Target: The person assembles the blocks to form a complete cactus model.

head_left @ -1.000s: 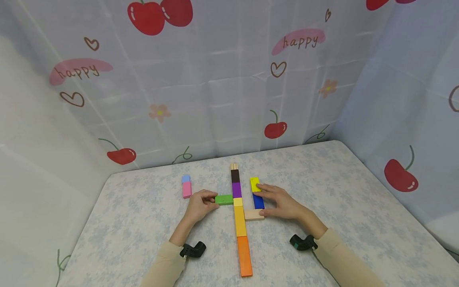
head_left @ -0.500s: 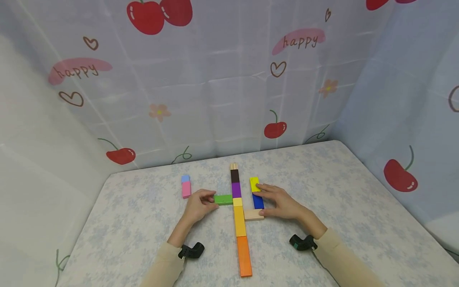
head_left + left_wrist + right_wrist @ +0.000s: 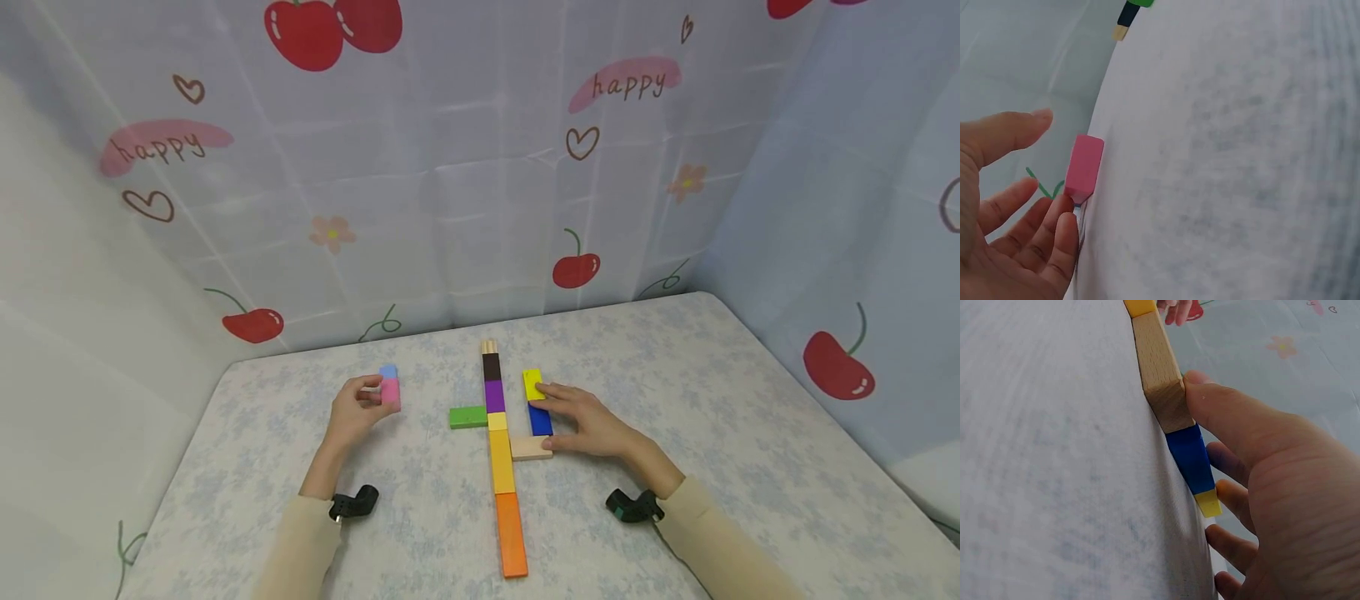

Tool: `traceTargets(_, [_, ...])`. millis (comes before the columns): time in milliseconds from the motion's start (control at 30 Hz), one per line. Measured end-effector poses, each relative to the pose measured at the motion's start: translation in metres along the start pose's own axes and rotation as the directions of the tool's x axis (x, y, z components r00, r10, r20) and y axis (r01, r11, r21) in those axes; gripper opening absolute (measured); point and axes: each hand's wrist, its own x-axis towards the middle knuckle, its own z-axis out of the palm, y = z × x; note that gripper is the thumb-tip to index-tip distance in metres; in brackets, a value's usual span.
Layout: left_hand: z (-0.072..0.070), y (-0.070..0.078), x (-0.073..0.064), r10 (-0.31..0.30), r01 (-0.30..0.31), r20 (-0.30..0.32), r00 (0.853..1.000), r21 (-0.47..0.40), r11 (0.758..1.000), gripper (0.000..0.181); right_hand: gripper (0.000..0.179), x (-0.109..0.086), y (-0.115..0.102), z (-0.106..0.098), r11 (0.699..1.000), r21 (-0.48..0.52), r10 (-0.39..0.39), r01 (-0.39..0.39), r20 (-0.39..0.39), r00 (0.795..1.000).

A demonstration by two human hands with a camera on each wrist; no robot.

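My left hand [image 3: 356, 412] is at the pink block [image 3: 390, 395], thumb and fingers spread; in the left wrist view a fingertip is right at the pink block [image 3: 1085, 165], and the thumb stands apart from it. A light blue block [image 3: 387, 372] adjoins its far end. My right hand [image 3: 592, 422] rests over the other side: its thumb touches the plain wooden block [image 3: 528, 448], while fingers lie by the blue block [image 3: 540, 421] and yellow block [image 3: 531, 380]. Those three form a bent branch. The green block [image 3: 468, 417] lies untouched.
Down the middle runs a line of flat blocks: orange [image 3: 512, 535], amber [image 3: 502, 462], pale yellow [image 3: 497, 422], purple [image 3: 494, 397], dark brown [image 3: 491, 367] and small natural-wood pieces [image 3: 489, 347]. A printed curtain [image 3: 480, 208] hangs behind the table [image 3: 637, 367].
My left hand has let go of the green block and moved left to the pink block. The right hand and the blocks have stayed in place.
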Motion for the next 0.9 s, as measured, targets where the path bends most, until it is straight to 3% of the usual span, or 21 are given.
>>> traceTargets(233, [-0.004, -0.009, 0.006, -0.044, 0.044, 0.03, 0.999, 0.03, 0.999, 0.067, 0.063, 0.001, 0.002, 0.002, 1.0, 0.009, -0.016, 0.016, -0.004, 1.0])
traceTargets(900, [-0.005, -0.011, 0.012, -0.044, 0.037, 0.108, 0.993, 0.07, 0.997, 0.072, 0.064, 0.0, 0.003, 0.0, 1.0, 0.019, -0.008, 0.008, -0.008, 1.0])
